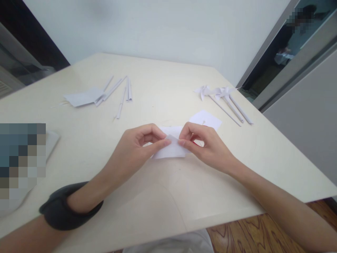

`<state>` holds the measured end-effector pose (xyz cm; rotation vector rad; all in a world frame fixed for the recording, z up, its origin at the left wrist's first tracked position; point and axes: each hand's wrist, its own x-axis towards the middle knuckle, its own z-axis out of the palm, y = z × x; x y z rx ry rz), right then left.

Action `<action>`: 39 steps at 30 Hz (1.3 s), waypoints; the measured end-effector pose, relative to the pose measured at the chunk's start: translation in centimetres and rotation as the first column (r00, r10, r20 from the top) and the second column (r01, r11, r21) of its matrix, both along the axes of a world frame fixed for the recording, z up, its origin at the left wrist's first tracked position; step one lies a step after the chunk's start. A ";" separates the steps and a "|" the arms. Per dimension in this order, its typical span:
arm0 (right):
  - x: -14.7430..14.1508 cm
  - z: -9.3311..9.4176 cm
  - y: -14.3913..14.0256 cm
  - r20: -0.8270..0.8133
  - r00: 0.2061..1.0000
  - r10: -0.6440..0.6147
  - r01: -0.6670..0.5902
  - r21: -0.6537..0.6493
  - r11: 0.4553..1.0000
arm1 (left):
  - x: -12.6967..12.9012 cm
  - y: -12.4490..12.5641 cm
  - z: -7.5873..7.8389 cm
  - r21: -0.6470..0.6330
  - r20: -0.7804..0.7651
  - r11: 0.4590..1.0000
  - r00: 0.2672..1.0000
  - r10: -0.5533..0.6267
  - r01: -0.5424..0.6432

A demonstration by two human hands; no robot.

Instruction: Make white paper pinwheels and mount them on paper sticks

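Observation:
A small white sheet of paper (171,149) is held between both hands just above the table's near middle. My left hand (140,144) pinches its left part between thumb and fingers. On the other side, my right hand (204,140) pinches it near the upper right. Part of the sheet looks raised or folded between the fingertips. Behind my right hand lies another white paper piece (206,117). Something red (197,142) shows through the gap of that hand, but its kind is mostly hidden.
Paper pinwheels (204,92) with rolled paper sticks (233,109) lie at the right back of the white table (158,84). Several paper tubes (113,89) and a stack of paper (85,96) are at the left back. A person (289,31) is beyond the doorway.

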<state>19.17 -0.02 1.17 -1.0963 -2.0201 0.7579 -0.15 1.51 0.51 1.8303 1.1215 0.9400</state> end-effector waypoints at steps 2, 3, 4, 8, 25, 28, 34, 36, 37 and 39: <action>0.0 -0.1 0.0 0.058 0.998 0.039 -0.037 -0.029 0.999 | 0.0 -0.1 0.1 0.039 -0.067 0.999 0.998 0.003 -0.001; 0.0 -0.1 0.0 0.091 0.994 0.058 -0.056 -0.034 0.998 | 0.0 -0.1 0.1 0.052 -0.104 0.999 0.995 -0.007 0.013; -0.1 -0.1 0.0 0.125 0.990 0.071 -0.068 -0.027 0.997 | 0.1 -0.2 0.2 0.050 -0.131 0.998 0.991 -0.029 0.036; -0.1 -0.1 -0.1 0.205 0.978 0.029 -0.039 0.046 0.998 | 0.4 -0.2 0.5 -0.140 -0.071 0.976 0.981 -0.181 0.170; 0.3 0.1 0.2 0.044 0.998 -0.055 0.057 -0.043 0.997 | -0.3 0.5 0.9 -0.287 -0.047 0.927 0.963 -0.266 0.242; 0.3 0.2 0.3 0.019 0.999 -0.041 0.042 -0.067 0.997 | -0.3 0.5 1.1 -0.306 -0.007 0.919 0.965 -0.263 0.248; 0.7 0.2 0.6 -0.030 0.998 -0.049 0.046 -0.091 0.995 | -0.2 0.7 1.6 -0.429 0.111 0.853 0.955 -0.277 0.297; 1.1 0.2 0.8 -0.074 0.995 -0.064 0.056 -0.100 0.993 | -0.2 0.8 1.7 -0.456 0.183 0.827 0.944 -0.276 0.330; 1.2 0.2 0.9 -0.106 0.993 -0.061 0.050 -0.100 0.994 | -0.2 0.8 1.6 -0.465 0.216 0.814 0.936 -0.278 0.348; 1.5 0.2 1.1 -0.182 0.983 -0.030 0.015 -0.079 0.997 | -0.4 0.9 1.4 -0.489 0.287 0.773 0.912 -0.294 0.403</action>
